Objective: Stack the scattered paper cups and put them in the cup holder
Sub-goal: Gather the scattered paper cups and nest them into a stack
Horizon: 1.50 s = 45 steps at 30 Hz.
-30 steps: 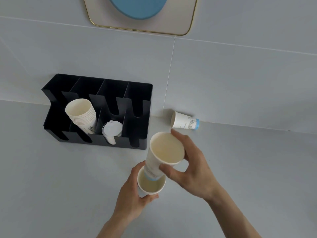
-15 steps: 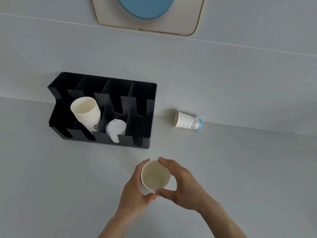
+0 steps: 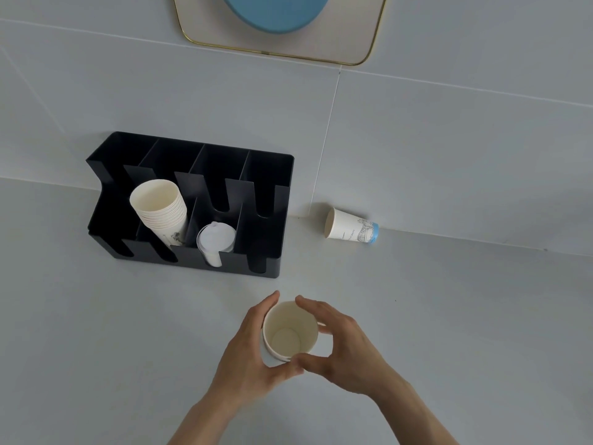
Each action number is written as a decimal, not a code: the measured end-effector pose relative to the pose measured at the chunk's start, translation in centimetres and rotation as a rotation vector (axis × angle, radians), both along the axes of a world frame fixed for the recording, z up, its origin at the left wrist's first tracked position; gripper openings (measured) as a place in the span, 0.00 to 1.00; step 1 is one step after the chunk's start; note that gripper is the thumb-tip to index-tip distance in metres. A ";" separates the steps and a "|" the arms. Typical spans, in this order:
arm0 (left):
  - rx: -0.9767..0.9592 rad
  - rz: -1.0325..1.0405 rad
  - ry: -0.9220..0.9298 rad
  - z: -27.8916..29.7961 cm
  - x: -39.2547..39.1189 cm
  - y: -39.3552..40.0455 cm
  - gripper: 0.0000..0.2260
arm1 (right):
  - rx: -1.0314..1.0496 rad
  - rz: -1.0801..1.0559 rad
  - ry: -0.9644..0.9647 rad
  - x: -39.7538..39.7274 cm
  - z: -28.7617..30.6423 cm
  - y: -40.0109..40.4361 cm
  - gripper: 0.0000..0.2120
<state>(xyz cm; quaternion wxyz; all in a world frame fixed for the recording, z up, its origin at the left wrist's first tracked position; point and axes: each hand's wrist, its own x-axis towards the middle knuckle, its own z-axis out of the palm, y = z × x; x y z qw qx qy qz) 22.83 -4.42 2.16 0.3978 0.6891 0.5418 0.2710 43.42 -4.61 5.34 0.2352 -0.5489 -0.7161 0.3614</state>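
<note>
Since thin, light and easily crushed, best held low around the wall: cream paper cup point(image 3: 290, 331) clasped between left hand point(image 3: 253, 351) and right hand point(image 3: 345, 343), both closed around it.

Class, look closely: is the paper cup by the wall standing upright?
No. The paper cup by the wall lies on its side on the counter, mouth toward the black cup holder.

Cup point(image 3: 290, 332) outer wall hidden by hands; blue disc point(image 3: 272, 12) cropped at top.
</note>
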 end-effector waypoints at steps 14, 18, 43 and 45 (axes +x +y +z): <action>0.009 0.045 -0.024 -0.2 1.6 2.5 0.47 | -0.022 -0.461 -0.175 7.1 -1.8 7.1 0.30; 0.000 0.044 -0.039 -0.4 1.7 2.5 0.47 | -0.020 -0.440 -0.450 8.2 -1.5 12.8 0.35; -0.019 0.009 -0.037 -1.1 1.8 3.3 0.46 | 0.046 -0.159 -0.924 5.5 -5.7 21.1 0.44; -0.020 0.006 -0.032 -1.1 1.8 3.4 0.46 | -0.007 -0.163 -0.845 5.3 -5.2 19.6 0.44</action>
